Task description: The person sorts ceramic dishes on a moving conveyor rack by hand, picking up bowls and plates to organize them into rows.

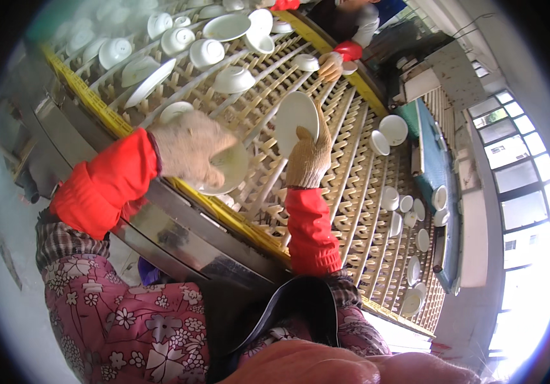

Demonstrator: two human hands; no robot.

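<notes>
My left hand (188, 149), in a beige knit glove and blurred by motion, has hold of a pale dish (234, 165) above the near yellow edge of the peg conveyor (352, 158). The glove covers much of that dish. Further right, my right hand (309, 156) wears the same kind of glove and grips a white oval plate (295, 117), tilted up on edge with the thumb across its face. Just behind my left hand stands a small white bowl (175, 109), partly hidden. A white bowl (234, 79) rests upside down on the pegs beyond.
Bowls and plates crowd the steamy far left, including a leaning plate (151, 82). Across the belt, a co-worker's gloved hand (330, 66) is beside a bowl (306, 62). Several small dishes (405, 203) sit rightward, before a blue-green ledge (431, 149). A steel frame (184, 240) borders my side.
</notes>
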